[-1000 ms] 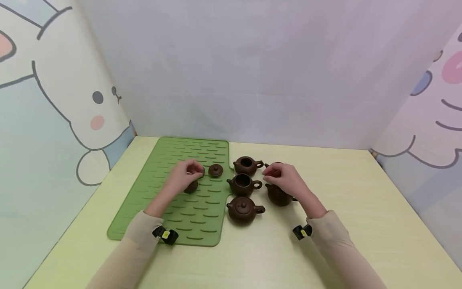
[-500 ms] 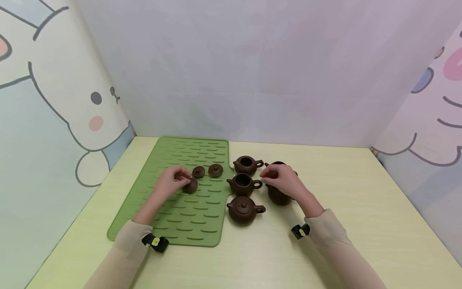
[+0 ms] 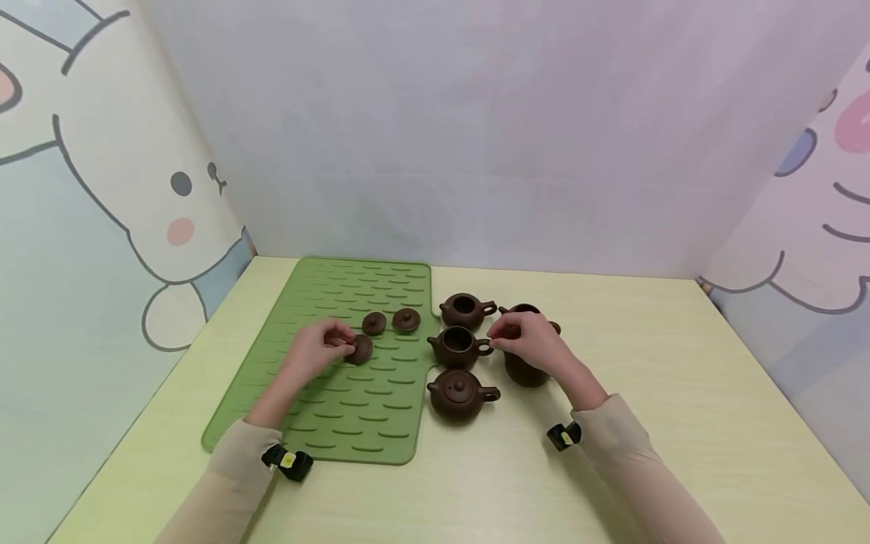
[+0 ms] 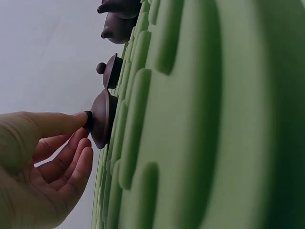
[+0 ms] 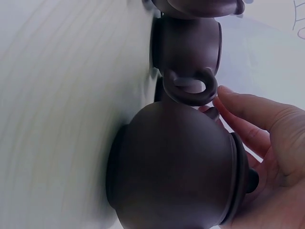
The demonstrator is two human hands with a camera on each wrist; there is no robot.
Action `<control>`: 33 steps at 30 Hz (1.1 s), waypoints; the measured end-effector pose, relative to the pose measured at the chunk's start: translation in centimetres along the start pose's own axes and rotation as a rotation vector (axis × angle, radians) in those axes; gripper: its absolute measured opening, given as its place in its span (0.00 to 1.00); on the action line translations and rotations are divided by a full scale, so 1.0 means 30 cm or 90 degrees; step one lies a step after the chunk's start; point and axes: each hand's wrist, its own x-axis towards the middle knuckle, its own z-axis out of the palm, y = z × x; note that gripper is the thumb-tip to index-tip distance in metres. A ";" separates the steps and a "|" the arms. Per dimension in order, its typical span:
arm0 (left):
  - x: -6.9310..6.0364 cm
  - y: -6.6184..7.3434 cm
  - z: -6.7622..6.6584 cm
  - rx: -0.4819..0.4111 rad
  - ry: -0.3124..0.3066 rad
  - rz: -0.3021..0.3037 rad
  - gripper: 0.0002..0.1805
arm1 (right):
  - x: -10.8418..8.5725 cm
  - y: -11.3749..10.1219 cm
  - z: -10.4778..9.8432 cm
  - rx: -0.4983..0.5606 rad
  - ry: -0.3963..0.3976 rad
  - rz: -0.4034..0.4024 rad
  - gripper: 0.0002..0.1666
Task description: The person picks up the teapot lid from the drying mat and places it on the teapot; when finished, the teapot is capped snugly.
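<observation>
Since a second ago, left hand [image 3: 315, 351] has come back from one lid to another, and right hand [image 3: 533, 344] has shifted slightly left; all five pots stand where they stood. Left hand pinches one knob between thumb and fingers; its held lid [image 4: 102, 119] rests on the single green mat [image 3: 370, 412]. Two more lids lie on the mat beyond that grip and to its right: second lid [image 3: 374, 324] just past it, third lid [image 3: 406, 320] farther right, so three in all.

Right hand's fingers are loosely bent, thumb just beside one handle [image 5: 193, 93], that of middle pot [image 3: 457, 350]; whether they touch, I cannot tell. Left of this hand stand three pots: far pot [image 3: 462, 320] and middle pot, both uncovered, and near pot [image 3: 454, 402], lid on. Two more are under or behind it: lidded big pot [image 5: 176, 162], and back pot [image 3: 522, 308], partly hidden.
</observation>
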 end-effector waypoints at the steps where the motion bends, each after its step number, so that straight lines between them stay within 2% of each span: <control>1: 0.000 0.000 0.001 0.001 -0.002 -0.004 0.09 | 0.000 0.000 0.001 -0.002 0.000 0.000 0.04; 10: 0.006 0.006 0.008 0.020 -0.018 -0.025 0.09 | 0.001 -0.001 0.008 -0.006 -0.003 0.006 0.03; 19: 0.018 0.021 0.011 0.036 -0.011 -0.018 0.09 | 0.003 -0.001 0.011 -0.006 0.002 0.005 0.03; 33: 0.037 0.108 0.029 0.019 -0.002 0.016 0.08 | 0.003 0.002 0.012 -0.007 0.001 0.010 0.03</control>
